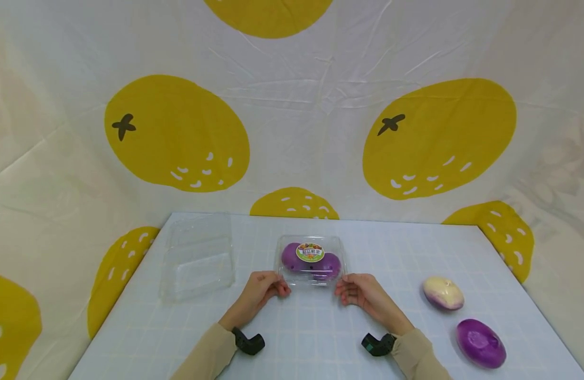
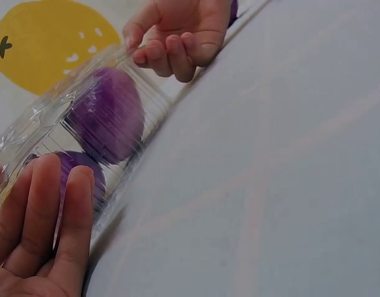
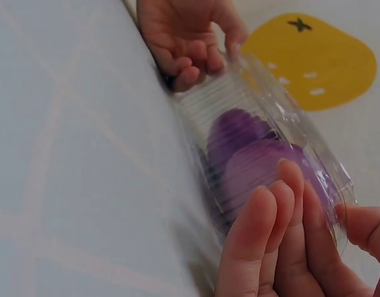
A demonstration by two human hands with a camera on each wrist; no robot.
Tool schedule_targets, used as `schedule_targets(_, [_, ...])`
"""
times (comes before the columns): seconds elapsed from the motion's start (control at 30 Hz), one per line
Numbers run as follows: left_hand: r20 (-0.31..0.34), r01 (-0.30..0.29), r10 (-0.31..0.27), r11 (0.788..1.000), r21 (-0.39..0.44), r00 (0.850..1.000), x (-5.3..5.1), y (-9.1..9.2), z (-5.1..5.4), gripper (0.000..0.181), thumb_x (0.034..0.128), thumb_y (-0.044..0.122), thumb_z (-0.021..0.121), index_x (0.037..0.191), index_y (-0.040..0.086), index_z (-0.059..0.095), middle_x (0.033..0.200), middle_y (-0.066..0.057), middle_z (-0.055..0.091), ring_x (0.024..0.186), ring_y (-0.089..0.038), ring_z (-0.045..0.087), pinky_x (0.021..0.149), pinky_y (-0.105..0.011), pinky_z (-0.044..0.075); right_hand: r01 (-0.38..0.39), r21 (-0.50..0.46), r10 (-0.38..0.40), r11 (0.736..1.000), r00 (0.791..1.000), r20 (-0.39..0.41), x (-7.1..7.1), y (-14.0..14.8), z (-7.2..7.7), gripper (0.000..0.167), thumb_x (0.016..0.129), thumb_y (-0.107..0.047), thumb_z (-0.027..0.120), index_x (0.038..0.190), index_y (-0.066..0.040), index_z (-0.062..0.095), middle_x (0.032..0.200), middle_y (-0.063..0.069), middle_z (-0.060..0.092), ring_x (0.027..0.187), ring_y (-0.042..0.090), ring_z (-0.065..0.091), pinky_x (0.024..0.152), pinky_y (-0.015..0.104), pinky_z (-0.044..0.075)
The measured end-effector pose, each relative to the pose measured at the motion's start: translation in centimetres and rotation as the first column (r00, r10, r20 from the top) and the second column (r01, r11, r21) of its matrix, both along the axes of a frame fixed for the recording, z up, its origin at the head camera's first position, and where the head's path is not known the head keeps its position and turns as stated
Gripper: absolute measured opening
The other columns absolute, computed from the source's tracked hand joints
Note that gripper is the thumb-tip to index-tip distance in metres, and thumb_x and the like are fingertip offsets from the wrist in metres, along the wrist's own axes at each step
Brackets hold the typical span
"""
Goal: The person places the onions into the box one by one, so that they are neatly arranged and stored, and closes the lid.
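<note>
A lidded see-through plastic fruit box point(image 1: 311, 282) sits in the middle of the table. Two glossy purple fruits point(image 1: 327, 266) lie inside it, partly covered by a round green and yellow label point(image 1: 310, 252) on the lid. My left hand point(image 1: 261, 290) pinches the box's near left corner between thumb and fingers. At the near right corner my right hand point(image 1: 360, 295) grips the rim the same way. In the right wrist view, the right hand's fingers point(image 3: 255, 229) lie along the box's side and its thumb is at the edge.
A second see-through plastic box point(image 1: 197, 264) stands with its lid up at the back left. Toward the right lie a cream and purple fruit point(image 1: 442, 293) and a purple oval fruit point(image 1: 481, 343). Behind the table point(image 1: 311, 343) hangs a fruit-patterned cloth point(image 1: 301, 126).
</note>
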State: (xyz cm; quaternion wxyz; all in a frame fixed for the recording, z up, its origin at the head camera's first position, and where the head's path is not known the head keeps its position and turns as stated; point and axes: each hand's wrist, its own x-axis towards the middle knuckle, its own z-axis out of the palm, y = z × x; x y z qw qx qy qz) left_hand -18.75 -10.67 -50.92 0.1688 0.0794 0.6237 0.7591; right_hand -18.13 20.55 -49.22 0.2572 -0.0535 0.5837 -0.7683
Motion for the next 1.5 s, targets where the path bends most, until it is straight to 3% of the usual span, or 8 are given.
schedule_targets(0.3, [-0.009,-0.064,0.064,0.998,0.007,0.998,-1.7,0.5,-0.1,0.03,0.1004,0.01,0.049,0.091,-0.015,0.065,0.086,-0.017,0.068,0.082,-0.024,0.066,0.083,-0.032,0.057,0.136,0.024,-0.137,0.99,0.99,0.021,-1.4,-0.7,-0.1,0.026,0.102,-0.014,0.048,0.097,0.004,0.067,0.086,0.01,0.069,0.075,0.019,0.064,0.072,0.031,0.058])
schedule_targets(0.7, [-0.011,-0.198,0.199,0.98,0.026,0.98,-4.4,1.3,-0.3,0.027,0.099,0.006,0.05,0.091,-0.016,0.064,0.08,-0.016,0.068,0.077,-0.024,0.067,0.075,-0.03,0.058,0.226,0.036,-0.226,0.974,0.974,0.002,-3.4,-1.6,-0.2,0.023,0.101,-0.015,0.05,0.095,0.001,0.065,0.088,0.009,0.067,0.078,0.019,0.064,0.074,0.031,0.058])
schedule_targets(1.07, [-0.021,-0.241,0.242,0.969,0.062,0.97,-6.3,1.8,0.1,0.026,0.0984,0.005,0.05,0.092,-0.017,0.063,0.076,-0.011,0.067,0.074,-0.021,0.067,0.074,-0.029,0.059,0.331,0.024,-0.331,0.943,0.943,0.032,-5.4,-2.3,-0.1,0.021,0.1,-0.011,0.05,0.093,0.002,0.066,0.088,0.012,0.068,0.076,0.02,0.065,0.072,0.032,0.059])
schedule_targets(1.5, [-0.043,-0.301,0.309,0.944,0.133,0.95,-8.3,2.5,-0.3,0.023,0.0964,0.001,0.05,0.089,-0.017,0.062,0.073,-0.011,0.065,0.069,-0.02,0.067,0.069,-0.028,0.058,0.405,-0.016,-0.404,0.914,0.914,0.044,-7.4,-2.8,-0.3,0.022,0.1,-0.011,0.051,0.093,0.003,0.067,0.087,0.013,0.068,0.074,0.02,0.065,0.071,0.031,0.058])
